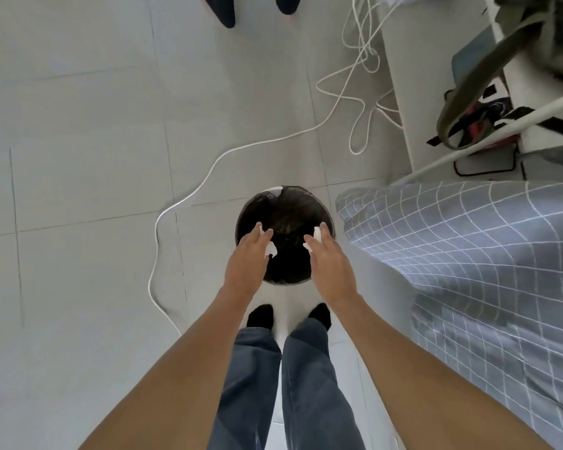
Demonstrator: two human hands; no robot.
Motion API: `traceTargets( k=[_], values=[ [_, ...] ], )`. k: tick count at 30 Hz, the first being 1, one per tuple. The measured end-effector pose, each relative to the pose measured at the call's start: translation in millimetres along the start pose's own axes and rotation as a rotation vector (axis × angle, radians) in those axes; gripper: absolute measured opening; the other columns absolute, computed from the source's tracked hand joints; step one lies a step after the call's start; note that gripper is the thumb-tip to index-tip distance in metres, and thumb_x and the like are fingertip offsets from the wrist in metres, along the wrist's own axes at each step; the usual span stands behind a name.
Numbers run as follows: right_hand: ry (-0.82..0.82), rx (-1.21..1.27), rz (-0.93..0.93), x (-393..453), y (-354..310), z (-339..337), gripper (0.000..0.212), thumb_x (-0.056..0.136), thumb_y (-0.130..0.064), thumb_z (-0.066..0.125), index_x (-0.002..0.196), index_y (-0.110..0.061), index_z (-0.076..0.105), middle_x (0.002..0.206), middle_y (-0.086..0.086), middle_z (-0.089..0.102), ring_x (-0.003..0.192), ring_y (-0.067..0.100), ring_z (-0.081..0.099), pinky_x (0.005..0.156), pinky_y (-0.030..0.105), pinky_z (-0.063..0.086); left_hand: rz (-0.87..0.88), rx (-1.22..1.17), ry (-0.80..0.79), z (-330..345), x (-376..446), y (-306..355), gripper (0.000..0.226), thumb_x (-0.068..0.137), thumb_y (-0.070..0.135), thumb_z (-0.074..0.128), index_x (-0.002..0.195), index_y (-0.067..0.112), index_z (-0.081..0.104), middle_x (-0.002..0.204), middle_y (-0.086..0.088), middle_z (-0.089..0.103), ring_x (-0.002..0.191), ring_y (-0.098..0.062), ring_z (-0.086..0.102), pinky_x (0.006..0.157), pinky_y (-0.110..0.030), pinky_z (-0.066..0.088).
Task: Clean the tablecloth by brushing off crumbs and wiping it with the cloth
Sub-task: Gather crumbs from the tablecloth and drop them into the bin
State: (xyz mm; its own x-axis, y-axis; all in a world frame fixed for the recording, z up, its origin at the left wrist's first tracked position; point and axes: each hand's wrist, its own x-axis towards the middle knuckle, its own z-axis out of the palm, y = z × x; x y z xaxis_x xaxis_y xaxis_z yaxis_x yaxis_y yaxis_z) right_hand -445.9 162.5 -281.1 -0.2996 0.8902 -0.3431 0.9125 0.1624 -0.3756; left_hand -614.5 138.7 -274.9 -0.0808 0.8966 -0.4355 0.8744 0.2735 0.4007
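Over the black-lined bin [285, 235], I see my left hand [246, 258] and right hand [330, 264], fingers extended and released, white scraps [271, 249] at each; contents indiscernible, no legible writing.

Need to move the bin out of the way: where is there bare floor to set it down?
Bare tile lies left of the bin, beyond the white cable, and ahead toward the dark shoes. It is crowded on the right: the checked tablecloth hangs close, with cable loops and a bag beyond.

Both hands [247, 254] [329, 258] above bin [286, 206], perhaps pinching white scraps [270, 248].
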Motion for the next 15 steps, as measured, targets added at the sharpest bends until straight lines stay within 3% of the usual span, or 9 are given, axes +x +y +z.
traceTargets(
  k=[3,5,8,11,15],
  values=[
    [-0.013,-0.044,-0.04,17,10,22,0.055,0.086,-0.017,0.071,0.137,-0.016,0.052,0.152,0.019,0.032,0.127,0.035,0.05,0.094,0.04,0.05,-0.047,-0.012,0.015,18,12,-9,0.055,0.094,0.011,0.057,0.145,0.014,0.038,0.154,-0.009,0.03,0.135,-0.025,0.039,0.107,-0.033,0.037],
    [-0.075,-0.084,-0.05,25,17,33,0.061,0.093,-0.03,0.062,0.147,-0.024,0.037,0.158,0.017,0.018,0.14,0.041,0.028,0.108,0.049,0.035,-0.06,-0.012,0.012,26,17,-13,0.055,0.094,0.011,0.057,0.145,0.014,0.037,0.154,-0.009,0.029,0.136,-0.025,0.039,0.107,-0.033,0.037],
    [-0.153,-0.178,-0.015,29,31,40,0.073,0.094,-0.046,0.052,0.153,-0.032,0.011,0.161,0.013,0.001,0.146,0.042,0.003,0.113,0.058,0.012,-0.072,-0.02,0.016,33,23,-15,0.055,0.094,0.011,0.058,0.145,0.014,0.037,0.155,-0.009,0.029,0.136,-0.026,0.038,0.108,-0.034,0.036],
    [-0.22,-0.212,-0.017,25,42,38,0.074,0.097,-0.048,0.044,0.153,-0.033,-0.001,0.161,0.01,-0.01,0.147,0.034,-0.01,0.116,0.054,0.002,-0.071,-0.026,0.025,37,28,-14,0.056,0.093,0.011,0.058,0.145,0.014,0.037,0.155,-0.01,0.028,0.136,-0.026,0.038,0.108,-0.034,0.036],
    [-0.23,-0.192,-0.004,24,51,35,0.072,0.098,-0.047,0.04,0.153,-0.031,-0.004,0.161,0.011,-0.012,0.148,0.032,-0.009,0.117,0.049,0.0,-0.03,-0.072,-0.05,44,36,-10,0.066,0.095,0.015,0.056,0.151,0.018,0.021,0.159,-0.011,0.012,0.143,-0.028,0.023,0.113,-0.035,0.028]
  ],
)
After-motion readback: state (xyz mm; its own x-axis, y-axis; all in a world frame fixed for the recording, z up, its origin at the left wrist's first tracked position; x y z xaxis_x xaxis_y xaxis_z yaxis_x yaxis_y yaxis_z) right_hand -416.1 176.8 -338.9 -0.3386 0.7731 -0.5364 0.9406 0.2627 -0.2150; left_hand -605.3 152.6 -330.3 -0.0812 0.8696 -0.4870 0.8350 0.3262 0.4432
